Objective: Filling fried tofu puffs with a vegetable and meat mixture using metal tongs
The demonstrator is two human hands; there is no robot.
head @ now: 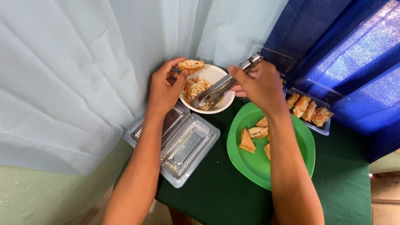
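My left hand (166, 85) holds a filled bread piece (191, 65) over the rim of a white bowl (218, 75). The bowl contains a shredded filling (196, 88) of pale and orange bits. My right hand (257, 83) grips metal tongs (221, 86), whose tips reach down into the filling in the bowl. Both hands are above the far end of a dark green table (225, 191).
A green plate (254, 164) with several bread triangles (247, 141) lies under my right forearm. An open clear plastic box (183, 146) lies empty at left. Another clear tray with filled sandwiches (309, 110) sits at right. Pale and blue curtains hang behind.
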